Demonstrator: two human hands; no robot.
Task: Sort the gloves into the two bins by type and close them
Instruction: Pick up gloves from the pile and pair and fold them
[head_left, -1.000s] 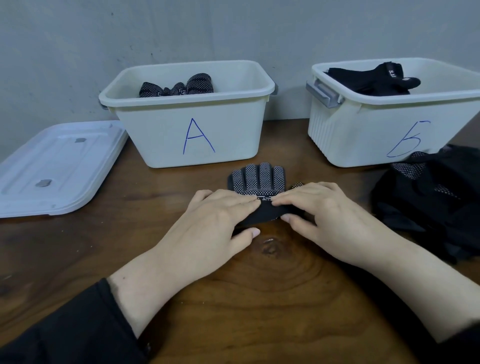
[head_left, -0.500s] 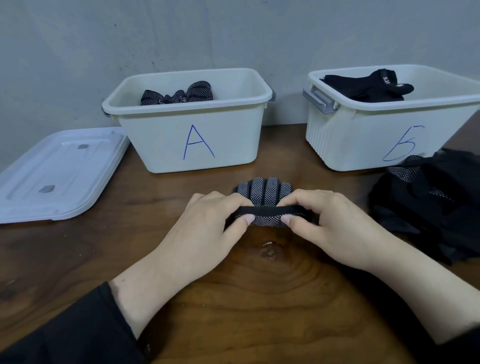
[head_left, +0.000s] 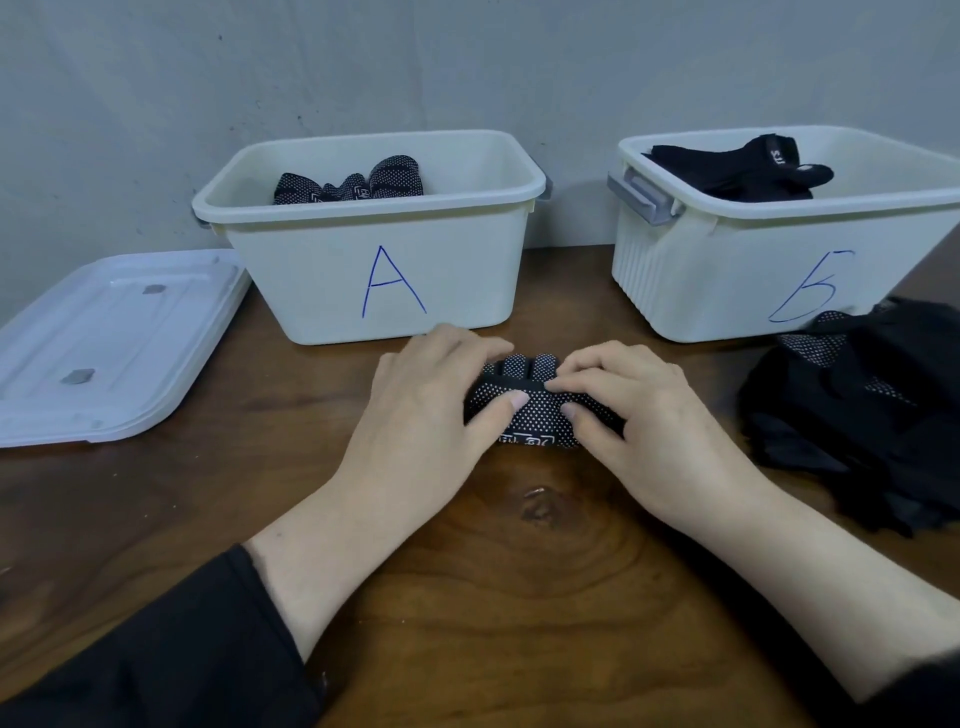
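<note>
both forearms reach forward and angle inward, the left hand (head_left: 421, 415) and right hand (head_left: 631, 410) lying palm-down close side by side, fingers curled and thumbs pinching the folded dotted glove (head_left: 535, 410) between them.

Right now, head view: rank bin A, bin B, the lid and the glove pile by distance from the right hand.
1. glove pile, just right of the right hand.
2. bin A and bin B, behind it: too close to call.
3. lid, far left.
</note>
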